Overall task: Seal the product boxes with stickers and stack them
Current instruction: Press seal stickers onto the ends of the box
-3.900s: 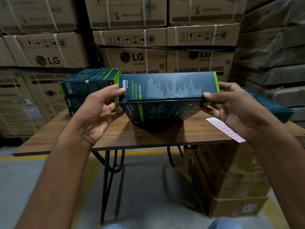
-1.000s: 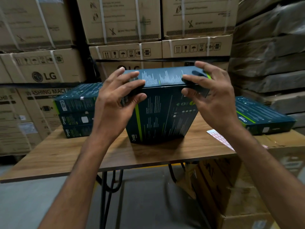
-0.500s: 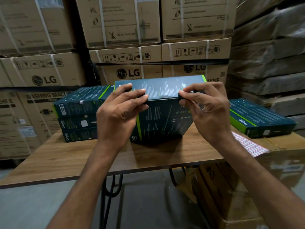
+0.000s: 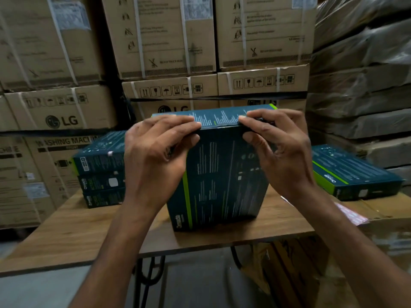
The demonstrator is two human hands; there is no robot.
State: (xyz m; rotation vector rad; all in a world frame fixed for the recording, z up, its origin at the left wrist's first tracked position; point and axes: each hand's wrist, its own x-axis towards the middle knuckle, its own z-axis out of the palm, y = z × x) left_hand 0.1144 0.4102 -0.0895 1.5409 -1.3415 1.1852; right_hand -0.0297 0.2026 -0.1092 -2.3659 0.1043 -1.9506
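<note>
A dark teal product box [image 4: 222,174] with a green stripe stands upright on its edge in the middle of the wooden table [image 4: 89,230]. My left hand [image 4: 153,158] grips its top left edge, fingers over the top and thumb on the near face. My right hand [image 4: 278,152] grips the top right edge the same way. A stack of three like boxes [image 4: 100,172] lies at the left. Another box [image 4: 355,174] lies flat at the right. A sheet of pink-and-white stickers [image 4: 353,215] lies by my right forearm, partly hidden.
Large strapped LG cardboard cartons [image 4: 62,112] fill the wall behind the table. Wrapped flat packs [image 4: 360,85] are piled at the right. More brown cartons [image 4: 295,274] stand on the floor under the table's right end.
Earlier the box was held tilted by its two ends; now it stands upright on the table. Both hands have come onto its top edge and the view has moved closer.
</note>
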